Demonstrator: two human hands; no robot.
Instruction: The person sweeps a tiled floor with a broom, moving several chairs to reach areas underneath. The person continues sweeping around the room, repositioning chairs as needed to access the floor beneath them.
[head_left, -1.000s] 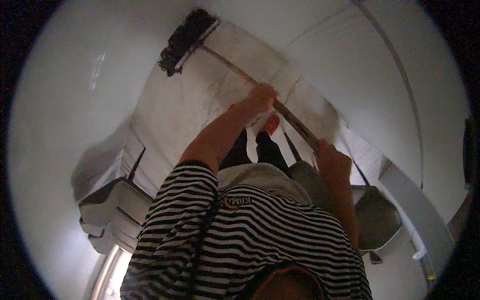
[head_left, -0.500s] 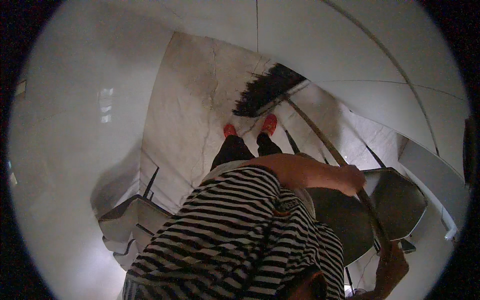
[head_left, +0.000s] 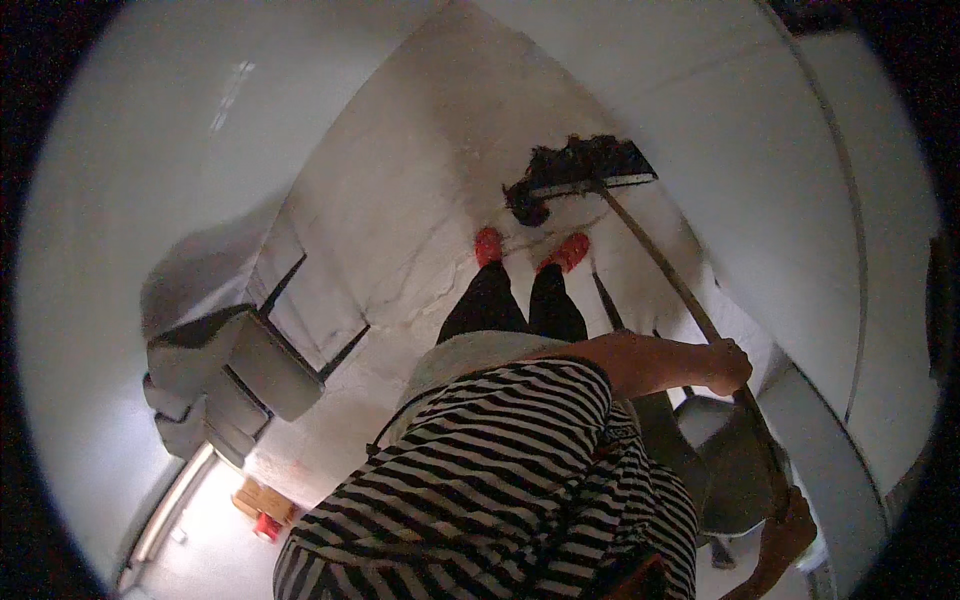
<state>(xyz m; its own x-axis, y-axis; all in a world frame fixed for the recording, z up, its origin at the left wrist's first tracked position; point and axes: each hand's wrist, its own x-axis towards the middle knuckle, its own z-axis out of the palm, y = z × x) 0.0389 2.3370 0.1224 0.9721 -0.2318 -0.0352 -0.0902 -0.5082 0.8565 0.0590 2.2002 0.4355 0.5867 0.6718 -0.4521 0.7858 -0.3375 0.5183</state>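
Note:
A long-handled broom (head_left: 680,285) slants from the upper middle down to the lower right, held in both my hands. My left hand (head_left: 730,366), its arm reaching across my body, is closed round the middle of the stick. Lower down, near the stick's top end, my right hand (head_left: 792,522) is wrapped round it. The wide head with ragged dark bristles (head_left: 580,160) rests on the pale floor ahead of my red shoes (head_left: 565,253). At the head's left end a dark tuft (head_left: 528,206) curls back toward my feet; whether it is bristle or fluff, I cannot tell.
Pale smooth walls or panels (head_left: 800,190) rise on both sides of the marbled floor (head_left: 400,170). A grey chair (head_left: 275,365) with dark legs stands at the left, another grey seat (head_left: 735,465) at the right under the stick. A red and tan object (head_left: 265,505) lies at the lower left.
The view has turned, and the broom head has swung to lie more level and farther right. A dark tuft now curls at its left end. Both hands keep their hold.

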